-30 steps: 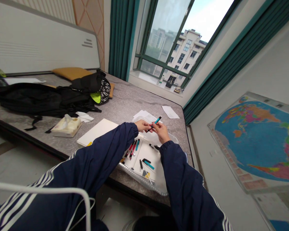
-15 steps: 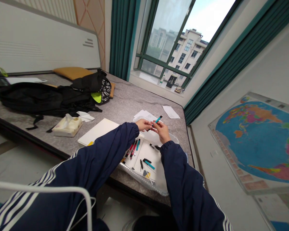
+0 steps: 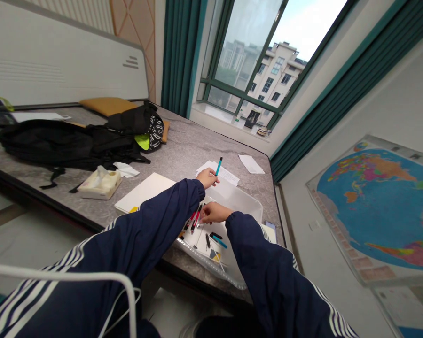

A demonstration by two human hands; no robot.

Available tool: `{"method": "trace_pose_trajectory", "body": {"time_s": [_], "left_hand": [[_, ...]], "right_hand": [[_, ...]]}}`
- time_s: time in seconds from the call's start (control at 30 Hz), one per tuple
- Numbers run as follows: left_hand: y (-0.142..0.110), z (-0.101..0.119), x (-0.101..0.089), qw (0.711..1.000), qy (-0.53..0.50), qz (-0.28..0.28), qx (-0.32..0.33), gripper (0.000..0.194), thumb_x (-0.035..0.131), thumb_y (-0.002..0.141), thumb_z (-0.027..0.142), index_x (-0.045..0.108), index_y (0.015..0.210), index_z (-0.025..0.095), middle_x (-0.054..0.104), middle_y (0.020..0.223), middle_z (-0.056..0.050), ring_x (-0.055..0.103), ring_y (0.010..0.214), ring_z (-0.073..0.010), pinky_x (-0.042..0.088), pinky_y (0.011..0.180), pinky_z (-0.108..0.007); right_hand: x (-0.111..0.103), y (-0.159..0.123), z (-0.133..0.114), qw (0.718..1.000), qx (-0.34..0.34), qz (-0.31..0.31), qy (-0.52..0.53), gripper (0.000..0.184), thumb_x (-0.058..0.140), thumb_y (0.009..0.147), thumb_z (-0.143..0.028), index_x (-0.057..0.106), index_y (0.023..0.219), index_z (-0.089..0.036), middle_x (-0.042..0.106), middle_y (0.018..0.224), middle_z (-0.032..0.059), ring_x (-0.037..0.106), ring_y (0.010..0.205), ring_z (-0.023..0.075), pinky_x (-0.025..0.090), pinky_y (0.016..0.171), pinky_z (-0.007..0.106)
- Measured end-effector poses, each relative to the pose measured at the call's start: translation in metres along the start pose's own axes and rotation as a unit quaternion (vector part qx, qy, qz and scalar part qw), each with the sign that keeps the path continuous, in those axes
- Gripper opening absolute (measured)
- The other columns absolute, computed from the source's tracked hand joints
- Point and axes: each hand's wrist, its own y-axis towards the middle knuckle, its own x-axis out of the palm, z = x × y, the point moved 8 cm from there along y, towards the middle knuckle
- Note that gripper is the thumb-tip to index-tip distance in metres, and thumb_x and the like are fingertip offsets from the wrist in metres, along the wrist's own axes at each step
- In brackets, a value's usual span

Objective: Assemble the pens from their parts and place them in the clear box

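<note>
My left hand (image 3: 207, 178) is closed around a teal pen (image 3: 219, 166) with a dark end, which stands nearly upright over the far rim of a clear plastic bin (image 3: 245, 199). Lower and nearer, my right hand (image 3: 215, 212) reaches down inside the bin. Its fingers are bent together beside the pens, and what they hold, if anything, is hidden. Close to those fingertips lie red pens (image 3: 196, 218). Another teal pen (image 3: 219, 241) and a short black pen piece (image 3: 207, 240) rest on the white surface in the bin's near part.
White pads (image 3: 144, 191) and a tissue pack (image 3: 100, 182) lie left of the bin on the grey table (image 3: 186, 143). A black backpack (image 3: 66, 143) is farther left. Loose paper (image 3: 251, 164) lies at the back right. A white cable or tube (image 3: 56, 276) crosses the lower left.
My hands have parted. The left keeps the teal pen, now more upright, while the right has let go of it and moved down and left into the bin.
</note>
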Motion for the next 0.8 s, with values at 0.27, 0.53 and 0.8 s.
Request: {"method": "trace_pose_trajectory", "body": {"time_s": [0.27, 0.53, 0.8], "left_hand": [[0.008, -0.006, -0.002, 0.999, 0.051, 0.008, 0.014, 0.029, 0.059, 0.075, 0.010, 0.052, 0.102, 0.018, 0.075, 0.083, -0.005, 0.065, 0.061, -0.0115, 0.045, 0.057, -0.021], [0.005, -0.005, -0.004, 0.998, 0.063, 0.015, 0.013, 0.022, 0.056, 0.076, 0.013, 0.048, 0.096, 0.020, 0.073, 0.077, -0.002, 0.065, 0.059, -0.0123, 0.044, 0.058, -0.022], [-0.008, 0.006, -0.004, 0.966, 0.256, 0.012, 0.042, 0.012, 0.046, 0.084, 0.020, 0.058, 0.085, 0.020, 0.069, 0.088, -0.006, 0.063, 0.086, -0.0195, 0.044, 0.075, -0.028]], "right_hand": [[0.025, 0.006, -0.017, 0.988, -0.008, -0.054, -0.144, 0.020, 0.078, 0.065, -0.019, 0.075, 0.085, -0.019, 0.069, 0.070, 0.0001, 0.059, 0.055, 0.0107, 0.038, 0.052, 0.019], [0.028, 0.010, -0.014, 0.979, -0.008, -0.064, -0.192, 0.008, 0.075, 0.067, -0.015, 0.070, 0.072, -0.015, 0.067, 0.063, 0.0001, 0.060, 0.057, 0.0114, 0.041, 0.056, 0.020], [-0.050, -0.003, 0.011, 0.982, -0.012, 0.163, 0.097, 0.014, 0.067, 0.075, -0.028, 0.069, 0.077, -0.015, 0.065, 0.064, 0.0014, 0.063, 0.053, 0.0124, 0.049, 0.049, 0.021]]}}
